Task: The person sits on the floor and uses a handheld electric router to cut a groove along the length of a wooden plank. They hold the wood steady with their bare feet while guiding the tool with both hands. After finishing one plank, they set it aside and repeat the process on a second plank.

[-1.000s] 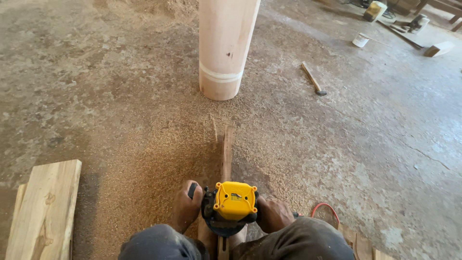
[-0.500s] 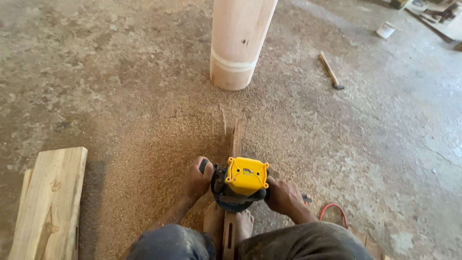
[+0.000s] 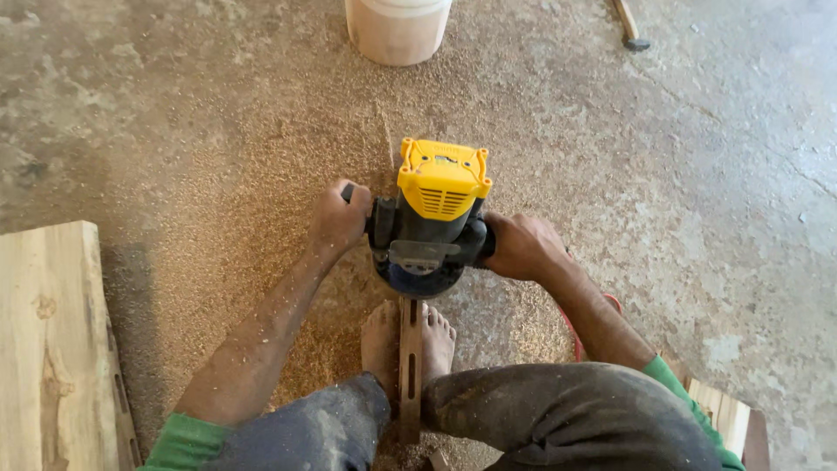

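A yellow and black power router [image 3: 433, 218] stands on a narrow wooden strip [image 3: 410, 366] that lies on the floor and runs away from me. My left hand [image 3: 338, 218] grips the router's left handle and my right hand [image 3: 520, 246] grips its right handle. A bare foot [image 3: 408, 342] rests on the strip just behind the tool, with slots cut in the strip there. The strip's far end is hidden under the router.
Sawdust [image 3: 261, 174] covers the concrete floor around the tool. A thick pale wooden post [image 3: 398, 28] stands ahead. A light plank [image 3: 48, 349] lies at the left. A red cord [image 3: 575, 336] runs by my right arm. A hammer [image 3: 629, 24] lies far right.
The view has dropped and closed in on the router. The router has slid forward along the strip, and both hands stay on its handles.
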Tool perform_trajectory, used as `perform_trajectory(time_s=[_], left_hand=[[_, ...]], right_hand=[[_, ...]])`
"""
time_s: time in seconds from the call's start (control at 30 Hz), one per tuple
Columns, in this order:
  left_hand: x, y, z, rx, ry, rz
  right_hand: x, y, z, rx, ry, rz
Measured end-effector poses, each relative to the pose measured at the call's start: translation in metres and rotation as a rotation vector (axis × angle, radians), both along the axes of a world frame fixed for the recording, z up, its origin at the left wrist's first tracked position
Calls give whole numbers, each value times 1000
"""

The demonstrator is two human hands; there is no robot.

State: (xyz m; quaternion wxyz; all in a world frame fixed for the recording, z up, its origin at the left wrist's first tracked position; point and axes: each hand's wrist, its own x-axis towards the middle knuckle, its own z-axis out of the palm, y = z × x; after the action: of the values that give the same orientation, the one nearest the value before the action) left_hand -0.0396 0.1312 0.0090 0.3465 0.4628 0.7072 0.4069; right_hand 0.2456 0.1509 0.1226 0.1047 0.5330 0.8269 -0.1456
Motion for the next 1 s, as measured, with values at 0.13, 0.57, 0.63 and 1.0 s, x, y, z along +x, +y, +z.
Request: perform_trajectory(time_s=[0.13, 0.57, 0.63, 1.0], left_hand=[[-3, 14, 5, -76, -44, -29], [1, -5, 3, 78, -11, 34], [1, -6, 2, 75, -18, 36], [4, -10, 0, 218, -6, 33]], right_hand=[[-1, 14, -4, 5, -2, 13], [-2, 6, -7, 0, -3, 23], [0, 5, -9, 2, -23, 17], [2, 0, -17, 62, 38, 33]])
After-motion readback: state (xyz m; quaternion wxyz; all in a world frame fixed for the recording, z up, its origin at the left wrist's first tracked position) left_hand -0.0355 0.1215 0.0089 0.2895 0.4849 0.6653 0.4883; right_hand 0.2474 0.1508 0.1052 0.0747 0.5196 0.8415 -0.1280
